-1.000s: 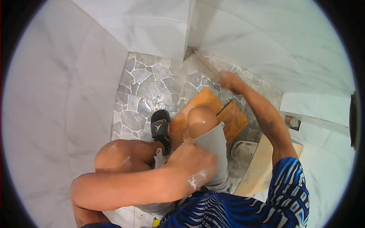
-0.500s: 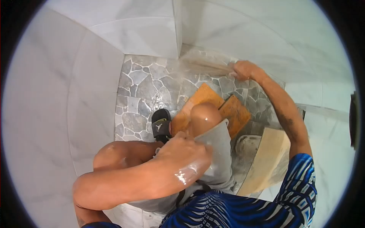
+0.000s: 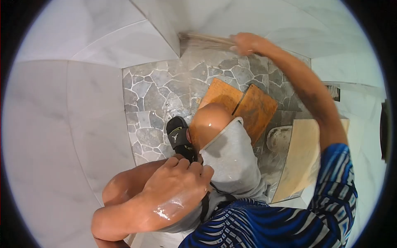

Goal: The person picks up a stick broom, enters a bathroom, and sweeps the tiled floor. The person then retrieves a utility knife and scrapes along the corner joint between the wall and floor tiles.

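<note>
- in the head view, the person's right arm reaches far forward, nearly straight, its elbow out to the side, away from the short blue patterned sleeve [image 3: 337, 165].
- the right hand [image 3: 247, 44] is closed around the near end of a brush [image 3: 206, 41], its fingers wrapped over it; the brush is blurred.
- the brush lies almost level, its far end at the foot of the corner where a jutting wall block [image 3: 128, 45] meets the back wall [image 3: 256, 16]; whether the bristles touch the tile cannot be told.
- the left arm is bent across the body, and the left hand [image 3: 178, 184] hangs palm down between the legs, fingers bent; its palm is hidden, so whether it holds anything cannot be told.
- a wet, shiny patch shows near the left wrist.
- the floor [image 3: 153, 97] is grey, stone-patterned, with pale lines between the stones and a gloss near the middle.
- two orange boards [image 3: 260, 111] lie on it side by side, partly under the bare knee; a black slipper [image 3: 177, 132] is just beside them.
- to the right are a stained oval dish [image 3: 279, 138] and a pale slab [image 3: 304, 153].
- white marbled walls stand around, with a small dark recess [image 3: 334, 92] low on the right.
</note>
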Action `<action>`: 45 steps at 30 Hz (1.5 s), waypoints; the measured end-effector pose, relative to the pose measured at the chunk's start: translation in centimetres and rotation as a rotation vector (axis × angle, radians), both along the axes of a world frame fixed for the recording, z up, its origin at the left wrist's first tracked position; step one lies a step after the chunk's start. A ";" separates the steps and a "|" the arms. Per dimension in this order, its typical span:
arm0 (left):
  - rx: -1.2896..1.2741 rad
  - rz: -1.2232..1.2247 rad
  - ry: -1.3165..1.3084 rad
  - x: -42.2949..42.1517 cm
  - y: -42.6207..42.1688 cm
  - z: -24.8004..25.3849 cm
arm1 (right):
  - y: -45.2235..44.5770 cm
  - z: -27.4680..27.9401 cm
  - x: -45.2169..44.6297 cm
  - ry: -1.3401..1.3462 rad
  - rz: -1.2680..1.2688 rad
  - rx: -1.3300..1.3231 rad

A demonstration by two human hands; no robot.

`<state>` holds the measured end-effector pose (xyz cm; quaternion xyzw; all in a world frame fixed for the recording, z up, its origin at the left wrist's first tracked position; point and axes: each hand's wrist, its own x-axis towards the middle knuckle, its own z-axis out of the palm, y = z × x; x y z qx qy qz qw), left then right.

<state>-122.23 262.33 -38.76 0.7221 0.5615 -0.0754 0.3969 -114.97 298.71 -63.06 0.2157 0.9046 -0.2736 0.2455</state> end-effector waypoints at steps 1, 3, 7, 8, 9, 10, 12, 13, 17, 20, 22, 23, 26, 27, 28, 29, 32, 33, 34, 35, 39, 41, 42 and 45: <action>0.005 0.017 -0.008 -0.1 0.0 0.1 | -0.6 -1.4 -0.5 0.021 -0.132 -0.092; -0.029 -0.014 0.033 -0.7 0.0 0.0 | -1.9 -3.8 0.0 0.073 0.125 0.015; -0.060 0.040 0.031 -0.8 -0.7 0.5 | -0.6 0.3 2.3 -0.254 0.502 0.087; -0.078 0.041 0.026 -0.8 -0.5 0.7 | -0.4 0.6 2.5 -0.176 0.412 0.118; -0.093 0.043 0.026 -0.7 -0.3 1.0 | 0.1 0.5 2.5 -0.094 0.320 0.153; -0.101 0.047 0.031 -0.7 -0.2 1.1 | 0.6 0.4 2.0 -0.008 0.230 0.196; -0.084 0.031 0.037 -0.7 -0.2 0.9 | -0.8 -3.8 0.4 0.092 -0.112 -0.114; -0.077 0.017 0.042 -0.6 -0.2 0.9 | -1.3 -6.0 -0.2 0.146 -0.287 -0.270; -0.117 -0.011 0.090 -0.7 0.6 1.1 | -1.5 -1.7 -0.3 -0.092 0.379 0.110; -0.113 0.004 0.066 -0.6 0.0 1.0 | -0.4 -0.3 1.1 -0.047 0.375 0.108; -0.097 0.007 0.076 -0.4 0.4 1.0 | -0.2 -1.1 -0.7 -0.017 0.084 0.118; -0.104 0.018 0.072 -0.4 0.7 1.1 | -1.3 -1.7 -1.1 -0.018 0.075 0.107; -0.141 0.020 0.073 -0.4 1.2 1.2 | -4.3 -2.5 -0.8 -0.067 0.144 0.048; -0.158 0.011 0.079 -0.3 1.0 1.3 | -3.8 -2.1 -0.1 -0.115 0.245 0.021; -0.154 0.011 0.096 -0.5 1.1 1.1 | -2.3 -1.5 0.1 -0.153 0.351 0.016; -0.128 0.004 0.094 -0.6 0.9 0.9 | -1.4 -0.7 1.2 -0.107 0.300 0.001; -0.105 -0.004 0.075 -0.8 -0.3 0.8 | -1.8 -0.2 3.4 -0.075 0.043 -0.110; -0.104 0.001 0.074 -0.9 -0.4 0.8 | -2.7 -0.1 2.8 -0.124 -0.115 -0.157; -0.103 0.005 0.073 -1.0 -0.4 0.8 | -3.7 -0.4 2.3 -0.173 -0.275 -0.204; -0.109 0.002 0.074 -1.1 -0.4 0.9 | -5.4 -1.7 1.5 -0.106 -0.205 -0.180; -0.082 0.053 0.014 -1.2 -0.2 1.1 | -12.3 -6.3 0.5 0.029 -0.346 -0.273; -0.059 0.087 -0.010 -1.3 -0.1 1.2 | -12.8 -5.9 1.2 0.112 -0.469 -0.436; -0.063 0.085 -0.001 -1.3 -0.4 1.2 | -12.6 -6.4 0.8 0.128 -0.509 -0.459; -0.091 0.075 0.011 -1.3 -0.3 1.4 | -13.0 -8.5 -0.2 0.151 -0.669 -0.537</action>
